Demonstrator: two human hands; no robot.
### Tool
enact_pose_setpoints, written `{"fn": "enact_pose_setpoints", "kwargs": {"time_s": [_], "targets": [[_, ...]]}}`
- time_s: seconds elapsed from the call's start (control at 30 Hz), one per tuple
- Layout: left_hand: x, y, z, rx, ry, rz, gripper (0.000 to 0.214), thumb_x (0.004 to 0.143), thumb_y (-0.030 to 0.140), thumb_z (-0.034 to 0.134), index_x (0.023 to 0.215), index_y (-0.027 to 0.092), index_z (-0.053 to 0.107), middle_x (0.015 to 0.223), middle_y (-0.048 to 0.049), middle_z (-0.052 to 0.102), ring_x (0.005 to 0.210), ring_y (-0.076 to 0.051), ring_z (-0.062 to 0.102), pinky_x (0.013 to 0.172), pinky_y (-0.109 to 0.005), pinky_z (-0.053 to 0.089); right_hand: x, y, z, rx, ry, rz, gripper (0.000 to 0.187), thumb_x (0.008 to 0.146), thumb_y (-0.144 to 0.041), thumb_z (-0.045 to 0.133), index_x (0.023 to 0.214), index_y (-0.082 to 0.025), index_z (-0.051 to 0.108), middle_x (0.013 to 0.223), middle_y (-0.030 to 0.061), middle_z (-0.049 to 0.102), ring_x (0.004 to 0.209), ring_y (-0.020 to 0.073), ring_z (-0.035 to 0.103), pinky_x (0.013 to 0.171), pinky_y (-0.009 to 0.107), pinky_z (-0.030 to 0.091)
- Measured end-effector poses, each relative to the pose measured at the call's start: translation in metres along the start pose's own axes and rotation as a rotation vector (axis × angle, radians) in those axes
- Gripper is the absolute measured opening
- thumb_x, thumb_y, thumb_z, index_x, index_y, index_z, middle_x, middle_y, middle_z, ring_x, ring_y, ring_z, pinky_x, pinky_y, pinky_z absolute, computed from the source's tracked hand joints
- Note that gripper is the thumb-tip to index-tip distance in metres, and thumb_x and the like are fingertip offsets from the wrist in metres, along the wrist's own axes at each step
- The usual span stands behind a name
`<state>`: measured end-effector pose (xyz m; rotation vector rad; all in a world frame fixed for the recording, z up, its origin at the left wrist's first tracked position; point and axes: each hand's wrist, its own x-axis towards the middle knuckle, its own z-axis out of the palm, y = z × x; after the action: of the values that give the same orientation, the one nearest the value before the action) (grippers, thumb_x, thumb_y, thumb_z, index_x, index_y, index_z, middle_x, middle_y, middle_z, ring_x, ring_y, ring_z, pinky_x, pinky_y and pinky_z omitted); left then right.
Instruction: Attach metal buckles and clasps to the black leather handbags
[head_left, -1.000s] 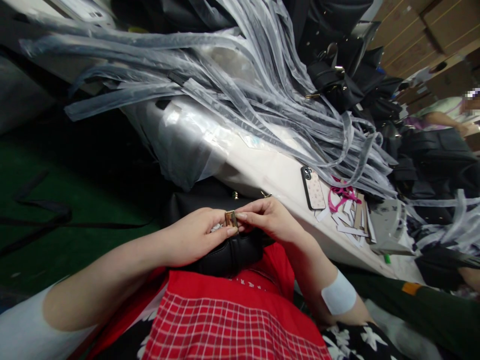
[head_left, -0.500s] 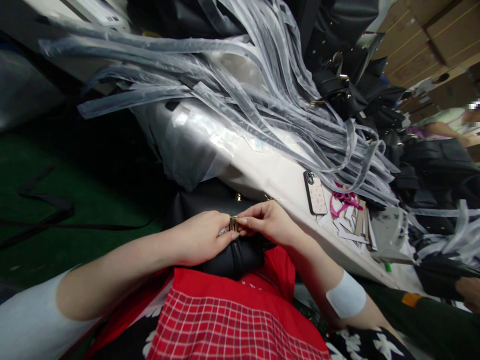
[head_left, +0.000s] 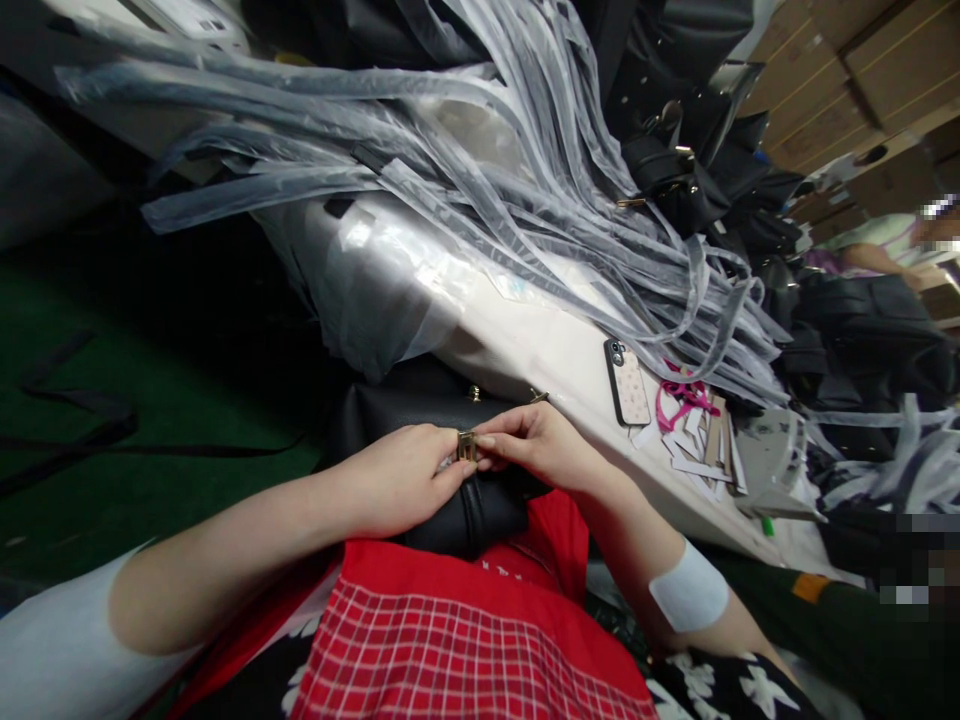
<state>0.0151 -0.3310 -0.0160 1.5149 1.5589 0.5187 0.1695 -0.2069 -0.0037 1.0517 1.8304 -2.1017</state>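
A black leather bag (head_left: 420,410) lies on my lap, over a red checked apron (head_left: 465,640). A small gold metal clasp (head_left: 466,446) sits on the bag's top. My left hand (head_left: 397,478) pinches the clasp from the left with thumb and fingers closed. My right hand (head_left: 536,443) pinches the same clasp from the right, fingertips meeting the left hand's. A white patch (head_left: 688,597) is stuck on my right forearm.
A white table (head_left: 555,360) runs diagonally ahead, heaped with clear plastic sleeves (head_left: 480,170). A phone (head_left: 627,380), pink scissors (head_left: 686,400) and paper scraps (head_left: 705,450) lie on it. More black bags (head_left: 675,170) pile at the back. Another person sits far right (head_left: 892,250). Green floor lies left.
The clasp, held upright a second ago, has dropped lower against the bag. Both hands stay pinched on it and have barely moved.
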Motion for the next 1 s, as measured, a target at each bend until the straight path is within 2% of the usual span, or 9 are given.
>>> {"fn": "enact_pose_setpoints", "kwargs": {"time_s": [0.2, 0.63, 0.8, 1.0], "targets": [[0.0, 0.0, 0.006, 0.061, -0.007, -0.017, 0.031, 0.092, 0.034, 0.042, 0.084, 0.017, 0.066, 0.087, -0.0096, 0.072, 0.078, -0.023, 0.065, 0.068, -0.031, 0.043, 0.002, 0.004, 0.006, -0.015, 0.055, 0.019, 0.041, 0.068, -0.049, 0.076, 0.086, -0.012, 0.076, 0.068, 0.0047, 0.071, 0.058, 0.0106, 0.061, 0.06, 0.023, 0.05], [0.001, -0.005, 0.015, 0.132, -0.007, -0.058, 0.033, 0.092, 0.035, 0.039, 0.082, 0.016, 0.064, 0.086, -0.0118, 0.071, 0.075, -0.024, 0.065, 0.066, -0.033, 0.043, 0.008, 0.012, 0.009, -0.216, 0.107, -0.019, 0.04, 0.067, -0.05, 0.077, 0.078, -0.012, 0.076, 0.065, 0.0059, 0.07, 0.055, 0.0124, 0.059, 0.054, 0.023, 0.046], [0.002, -0.005, 0.007, 0.02, -0.013, -0.024, 0.033, 0.092, 0.037, 0.041, 0.083, 0.018, 0.066, 0.086, -0.0089, 0.072, 0.077, -0.022, 0.065, 0.07, -0.03, 0.046, 0.004, 0.01, 0.004, -0.106, 0.013, -0.028, 0.043, 0.075, -0.052, 0.07, 0.09, -0.013, 0.076, 0.074, 0.0061, 0.073, 0.06, 0.0113, 0.062, 0.063, 0.024, 0.051], [0.002, -0.005, 0.008, -0.025, -0.004, 0.0, 0.031, 0.091, 0.036, 0.042, 0.082, 0.019, 0.067, 0.082, -0.0059, 0.071, 0.075, -0.02, 0.064, 0.07, -0.028, 0.046, 0.005, 0.012, 0.003, -0.031, 0.012, -0.003, 0.045, 0.072, -0.054, 0.072, 0.09, -0.012, 0.076, 0.069, 0.0052, 0.071, 0.06, 0.0112, 0.063, 0.062, 0.023, 0.052]]}}
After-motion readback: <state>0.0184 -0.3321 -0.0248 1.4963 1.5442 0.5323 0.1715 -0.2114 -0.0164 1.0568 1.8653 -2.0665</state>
